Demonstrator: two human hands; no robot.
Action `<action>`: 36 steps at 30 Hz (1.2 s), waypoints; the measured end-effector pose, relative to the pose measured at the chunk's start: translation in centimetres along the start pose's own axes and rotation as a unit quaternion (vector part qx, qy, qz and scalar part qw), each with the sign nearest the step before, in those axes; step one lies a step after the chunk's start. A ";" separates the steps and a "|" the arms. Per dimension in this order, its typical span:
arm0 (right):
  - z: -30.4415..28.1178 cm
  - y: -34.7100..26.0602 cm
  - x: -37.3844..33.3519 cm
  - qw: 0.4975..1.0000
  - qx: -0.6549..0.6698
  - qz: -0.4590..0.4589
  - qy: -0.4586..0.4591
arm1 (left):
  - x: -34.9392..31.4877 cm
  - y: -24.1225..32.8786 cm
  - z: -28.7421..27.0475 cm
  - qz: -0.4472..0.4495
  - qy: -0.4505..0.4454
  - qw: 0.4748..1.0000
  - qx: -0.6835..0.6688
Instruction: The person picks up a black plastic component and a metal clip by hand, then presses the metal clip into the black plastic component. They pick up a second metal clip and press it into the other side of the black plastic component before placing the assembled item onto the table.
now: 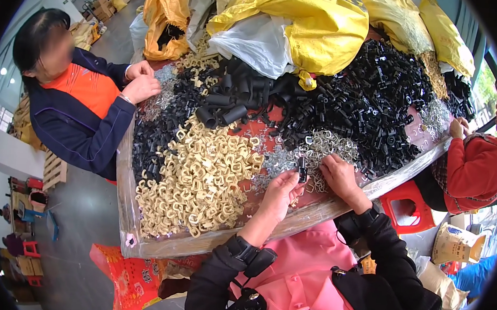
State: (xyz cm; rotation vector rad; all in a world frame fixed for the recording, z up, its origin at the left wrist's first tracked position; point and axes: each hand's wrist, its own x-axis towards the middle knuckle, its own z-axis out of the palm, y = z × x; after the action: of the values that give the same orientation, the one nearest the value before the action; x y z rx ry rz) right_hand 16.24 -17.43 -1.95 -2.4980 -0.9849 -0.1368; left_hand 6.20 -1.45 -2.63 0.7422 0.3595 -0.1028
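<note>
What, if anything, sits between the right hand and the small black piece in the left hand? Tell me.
Nothing visible does. The left hand holds the small black piece up at its fingertips, and the right hand rests just beside it on the silvery metal clips, with only open space between.

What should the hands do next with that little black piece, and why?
Probably the right hand should pick one metal ring from the silvery pile it rests on and bring it to the small black part pinched in the left hand, since that part is held up right beside the pile.

Left hand (280, 190) raised, fingers apparently pinched; right hand (338, 174) palm-down.
</note>
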 end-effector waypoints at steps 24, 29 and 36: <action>-1.4 -3.5 -1.7 0.767 0.615 0.043 -0.181 | -3.8 0.2 0.0 0.028 -0.069 0.995 -0.067; -2.2 -5.2 -1.3 0.827 0.530 0.034 -0.186 | -3.9 0.0 -0.6 0.071 -0.089 0.993 -0.022; -3.0 -5.4 -1.1 0.916 0.373 -0.136 -0.060 | -4.3 0.7 -0.5 0.077 -0.084 0.992 -0.054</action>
State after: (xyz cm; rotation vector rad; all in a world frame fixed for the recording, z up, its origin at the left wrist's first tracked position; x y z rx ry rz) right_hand 12.03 -15.90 2.45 -1.6821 -1.1576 0.2678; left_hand 2.17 -0.77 -0.93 0.6463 0.1457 0.0003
